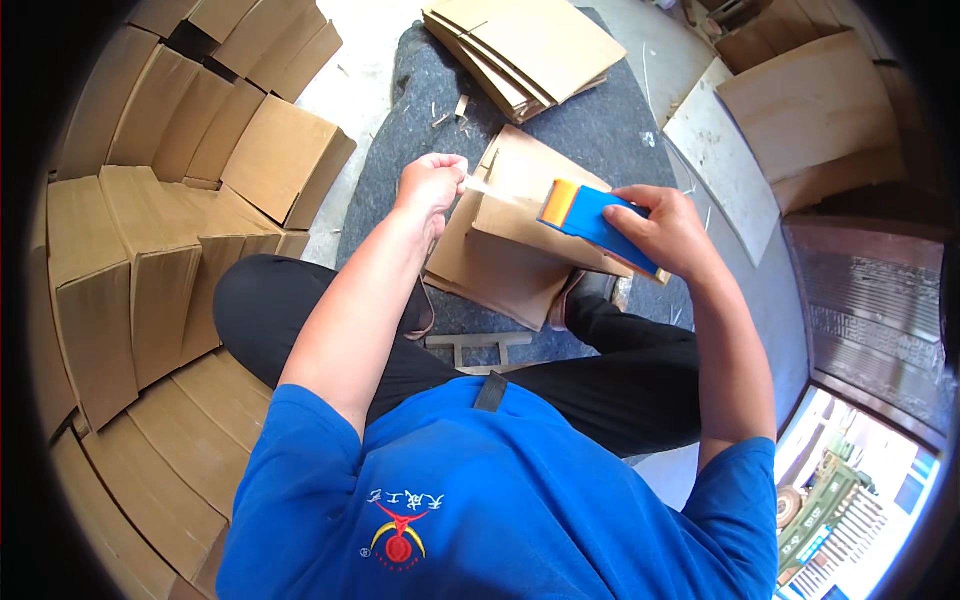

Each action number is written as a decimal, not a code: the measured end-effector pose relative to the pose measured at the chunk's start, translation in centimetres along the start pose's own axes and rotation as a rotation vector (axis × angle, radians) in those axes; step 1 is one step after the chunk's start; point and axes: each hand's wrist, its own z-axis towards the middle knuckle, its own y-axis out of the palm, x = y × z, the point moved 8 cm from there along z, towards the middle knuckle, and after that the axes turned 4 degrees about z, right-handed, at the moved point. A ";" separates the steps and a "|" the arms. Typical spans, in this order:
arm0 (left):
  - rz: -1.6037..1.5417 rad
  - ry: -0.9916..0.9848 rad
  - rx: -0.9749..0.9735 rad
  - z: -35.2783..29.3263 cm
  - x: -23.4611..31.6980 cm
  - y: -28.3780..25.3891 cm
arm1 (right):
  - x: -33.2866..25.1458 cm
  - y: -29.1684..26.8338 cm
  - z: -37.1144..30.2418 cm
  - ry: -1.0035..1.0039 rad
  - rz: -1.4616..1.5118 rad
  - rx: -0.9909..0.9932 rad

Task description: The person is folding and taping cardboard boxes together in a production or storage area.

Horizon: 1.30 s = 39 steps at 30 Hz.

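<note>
A cardboard box [560,232] stands between my legs, with flaps spread out on its near and far sides. My right hand [662,228] is wrapped round a blue and orange tape dispenser [592,220], held over the right part of the box. On the left, my left hand [432,188] is closed in a pinch on the end of a strip of clear tape [485,187]. The strip runs from these fingers toward the box top; I cannot tell how much of it touches the cardboard.
Flat cardboard sheets [530,50] lie stacked on the dark mat [400,150] beyond the box. Many closed boxes [150,260] are piled along the left. A large cardboard sheet [810,110] leans at the far right. Below the box is a low metal frame [480,342].
</note>
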 end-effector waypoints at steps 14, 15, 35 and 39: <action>0.040 -0.057 0.053 6.5 -6.1 -1.0 | -1.5 4.1 5.3 0.073 -0.286 -0.077; 0.001 -0.028 0.061 6.9 -6.4 -0.8 | -1.8 4.0 5.3 0.088 -0.294 -0.080; 0.848 0.190 0.005 3.5 -3.9 5.9 | -1.1 4.9 5.8 0.063 -0.334 -0.106; 0.817 0.266 0.017 4.9 -5.6 4.8 | -0.2 5.1 6.6 0.065 -0.313 -0.208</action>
